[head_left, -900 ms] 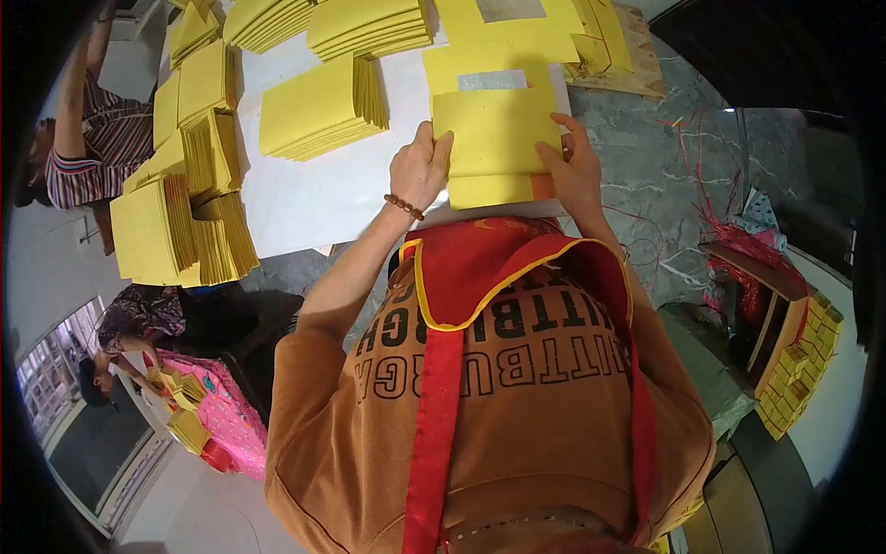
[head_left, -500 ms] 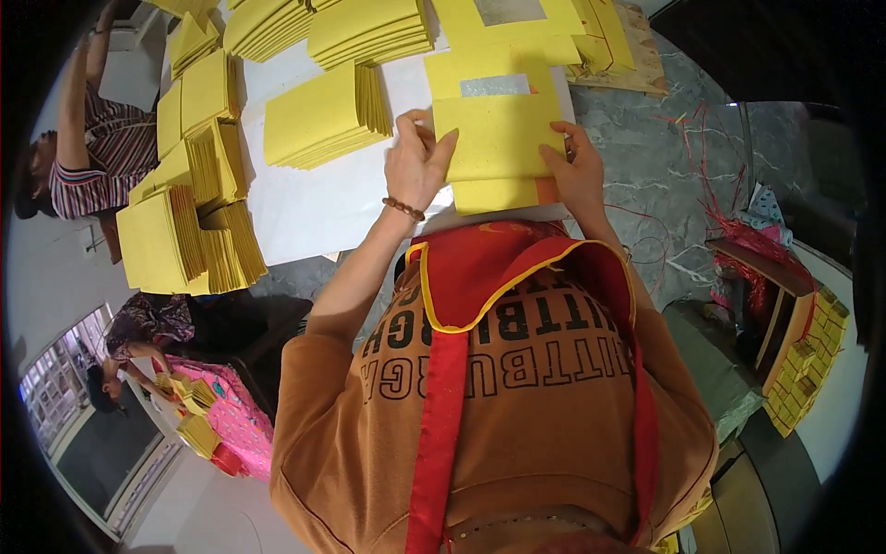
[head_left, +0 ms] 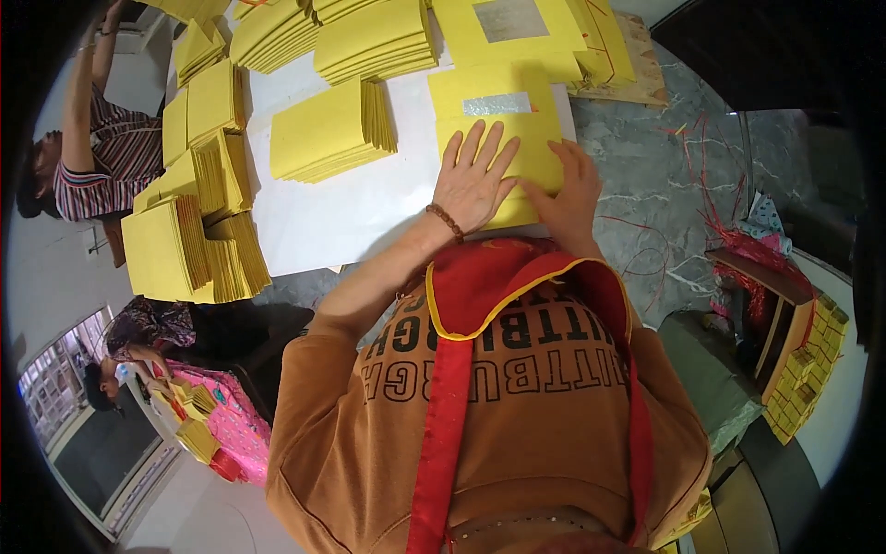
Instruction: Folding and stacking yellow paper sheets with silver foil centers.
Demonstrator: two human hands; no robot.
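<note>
A yellow paper sheet (head_left: pixel 544 85) with a silver rectangle (head_left: pixel 496 103) lies folded at the near edge of the white table (head_left: pixel 318 217). My left hand (head_left: pixel 472 185) rests flat on the folded part, its fingers stretched out and slightly spread. At the sheet's right edge is my right hand (head_left: pixel 572 198), with its thumb reaching in across the paper and its fingers apart from the thumb. Neither hand grips the paper. Left of it stands a fanned stack of folded yellow papers (head_left: pixel 318 134). Another yellow sheet with a larger silver square (head_left: pixel 510 20) lies just beyond.
More folded yellow stacks (head_left: pixel 166 245) line the table's left side and far end. A person in a striped top (head_left: pixel 111 152) is at the left; another person (head_left: pixel 152 328) works by a pink cloth (head_left: pixel 235 415). Red strings (head_left: pixel 706 198) hang at the right.
My left hand has let go of the fold's left edge and moved right, flat onto the paper. The flap now lies lower, and my right hand has shifted slightly down.
</note>
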